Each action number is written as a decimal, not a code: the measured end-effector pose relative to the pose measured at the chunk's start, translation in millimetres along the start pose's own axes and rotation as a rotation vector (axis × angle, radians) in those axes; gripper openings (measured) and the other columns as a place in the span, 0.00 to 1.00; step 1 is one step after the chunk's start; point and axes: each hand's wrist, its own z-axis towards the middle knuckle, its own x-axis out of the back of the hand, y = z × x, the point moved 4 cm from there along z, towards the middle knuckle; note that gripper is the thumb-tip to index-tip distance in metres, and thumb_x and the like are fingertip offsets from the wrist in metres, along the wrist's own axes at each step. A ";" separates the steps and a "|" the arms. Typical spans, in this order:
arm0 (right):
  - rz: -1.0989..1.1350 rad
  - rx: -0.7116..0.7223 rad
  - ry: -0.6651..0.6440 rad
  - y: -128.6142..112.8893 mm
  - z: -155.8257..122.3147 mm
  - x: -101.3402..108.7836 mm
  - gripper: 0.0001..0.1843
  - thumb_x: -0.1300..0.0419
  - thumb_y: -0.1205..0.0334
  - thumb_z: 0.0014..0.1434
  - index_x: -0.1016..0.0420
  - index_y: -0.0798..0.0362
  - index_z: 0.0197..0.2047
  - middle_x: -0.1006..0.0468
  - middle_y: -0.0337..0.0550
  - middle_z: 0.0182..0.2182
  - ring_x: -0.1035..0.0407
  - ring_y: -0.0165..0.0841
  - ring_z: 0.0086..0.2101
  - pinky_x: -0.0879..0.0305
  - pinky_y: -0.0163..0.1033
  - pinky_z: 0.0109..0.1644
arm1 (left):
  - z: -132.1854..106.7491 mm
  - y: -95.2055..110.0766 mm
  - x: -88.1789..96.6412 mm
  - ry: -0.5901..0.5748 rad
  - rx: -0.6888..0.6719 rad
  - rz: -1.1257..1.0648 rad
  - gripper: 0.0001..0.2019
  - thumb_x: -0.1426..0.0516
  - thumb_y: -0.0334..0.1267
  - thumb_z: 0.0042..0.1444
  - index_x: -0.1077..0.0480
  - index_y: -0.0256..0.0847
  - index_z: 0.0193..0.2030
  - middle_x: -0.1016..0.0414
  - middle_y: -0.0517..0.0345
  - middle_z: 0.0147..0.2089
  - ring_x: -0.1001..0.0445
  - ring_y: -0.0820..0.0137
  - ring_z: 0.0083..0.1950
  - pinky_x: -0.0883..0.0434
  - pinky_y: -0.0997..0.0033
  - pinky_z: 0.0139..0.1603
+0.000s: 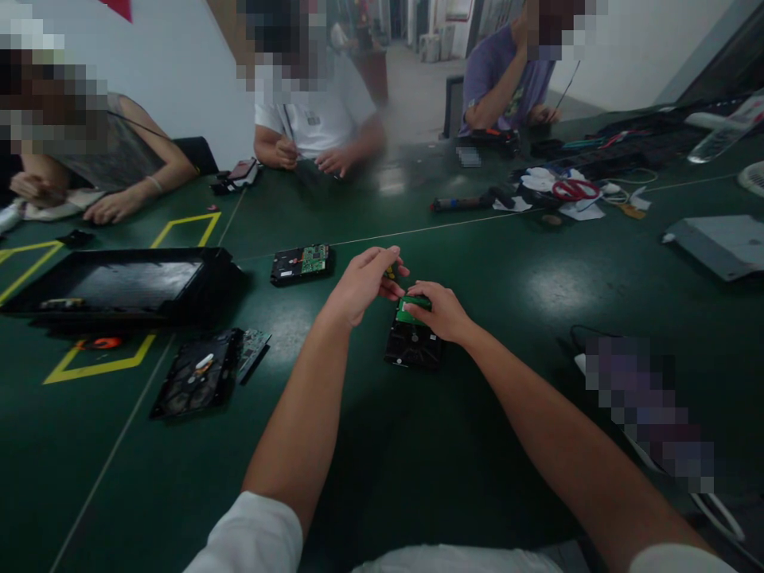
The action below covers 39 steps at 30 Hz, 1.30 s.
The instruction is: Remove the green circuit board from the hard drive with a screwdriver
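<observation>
In front of me a black hard drive (415,348) lies on the table, with a bright green circuit board (407,311) at its far end. My right hand (440,312) is closed over that end, thumb and fingers on either side of the green part. Just beyond and to the left, my left hand (371,282) is raised with its fingers curled. A small dark piece with yellow on it (391,272) shows between those fingers, mostly hidden, so its kind is unclear.
To the left lie another hard drive (300,263), an opened drive casing (196,372), a loose circuit board (253,352) and a large black tray (119,282). A blurred-out object with a cable (716,509) sits at right. Several people sit across the green table (507,493).
</observation>
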 end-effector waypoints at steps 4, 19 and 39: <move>-0.011 -0.010 -0.015 0.0 0.1 -0.1 0.13 0.35 0.53 0.69 0.22 0.43 0.55 0.20 0.46 0.60 0.34 0.50 0.68 0.38 0.63 0.66 | 0.2 -1.0 0.3 0.010 0.001 -0.001 0.16 0.40 0.52 0.66 0.28 0.40 0.41 0.20 0.51 0.42 0.23 0.73 0.28 0.28 0.73 0.28; -0.007 -0.013 -0.011 0.7 -0.1 -1.1 0.13 0.35 0.54 0.69 0.22 0.43 0.55 0.20 0.45 0.60 0.34 0.48 0.68 0.39 0.62 0.67 | -1.7 -0.4 0.8 0.065 0.026 -0.024 0.14 0.38 0.49 0.64 0.31 0.41 0.42 0.19 0.51 0.42 0.21 0.71 0.27 0.26 0.72 0.27; -0.005 -0.002 -0.015 -0.4 -0.8 -0.3 0.13 0.36 0.54 0.69 0.23 0.42 0.55 0.20 0.45 0.60 0.34 0.48 0.68 0.39 0.62 0.67 | -0.7 -0.2 -0.9 0.018 -0.010 -0.048 0.11 0.41 0.46 0.61 0.28 0.40 0.42 0.19 0.51 0.42 0.22 0.71 0.28 0.29 0.72 0.27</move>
